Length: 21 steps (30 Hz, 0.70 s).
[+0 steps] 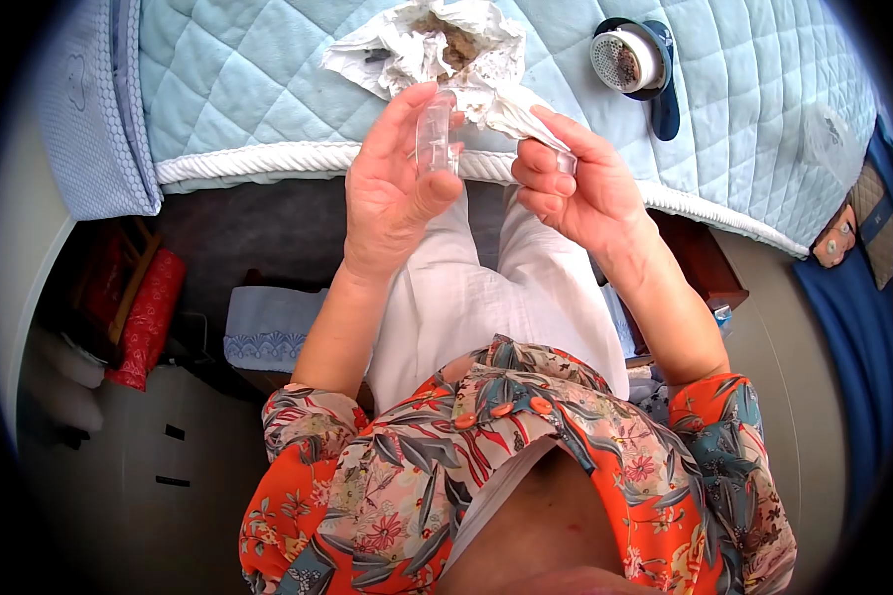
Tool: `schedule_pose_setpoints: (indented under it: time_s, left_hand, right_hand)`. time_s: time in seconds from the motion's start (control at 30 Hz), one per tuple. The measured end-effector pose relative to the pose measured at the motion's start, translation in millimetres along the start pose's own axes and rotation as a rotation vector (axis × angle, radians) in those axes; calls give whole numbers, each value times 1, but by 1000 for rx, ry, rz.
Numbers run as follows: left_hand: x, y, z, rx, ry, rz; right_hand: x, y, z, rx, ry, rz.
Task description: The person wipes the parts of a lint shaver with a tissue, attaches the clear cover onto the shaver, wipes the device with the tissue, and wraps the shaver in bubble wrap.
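My left hand (392, 188) is closed around a clear, curved plastic container (434, 137), held upright between thumb and fingers. In my right hand (590, 183), the thumb and fingers pinch a corner of a crumpled white tissue (506, 104). The rest of the tissue lies on the bed, with brownish-grey fluff (456, 50) on it. Something small and pale shows at the right fingertips; I cannot tell whether it is part of the tissue. Right of the tissue, a dark blue fabric shaver (663, 114) with a round white head lies on the quilt.
A light blue quilted bedspread (258, 79) with a white corded edge lies ahead of me. A transparent thing (829, 137) rests at its right side. Red patterned fabric (151, 317) stands low at left, and blue cloth (848, 347) hangs at right.
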<state>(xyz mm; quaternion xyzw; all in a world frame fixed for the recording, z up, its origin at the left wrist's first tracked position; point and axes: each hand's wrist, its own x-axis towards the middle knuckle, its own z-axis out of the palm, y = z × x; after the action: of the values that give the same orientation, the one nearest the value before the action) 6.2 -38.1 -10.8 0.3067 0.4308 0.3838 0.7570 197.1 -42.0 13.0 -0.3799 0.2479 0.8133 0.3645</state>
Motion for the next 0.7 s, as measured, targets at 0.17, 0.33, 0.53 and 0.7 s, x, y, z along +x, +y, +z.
schedule_pose_setpoints:
  time_s: [0.17,0.33,0.53,0.7]
  left_hand:
    - [3,12,-5,-257,1,-281]
    - [5,15,-13,-534,-64,-462]
    - [3,10,-15,-616,-144,-511]
    - [1,9,-11,-482,-109,-569]
  right_hand:
    - [4,-10,2,-829,253,-447]
    - [14,-20,8,-1543,302,-959]
    - [22,-24,30,-1871,-6,-1026]
    - [28,-25,44,-1983,-143,-945]
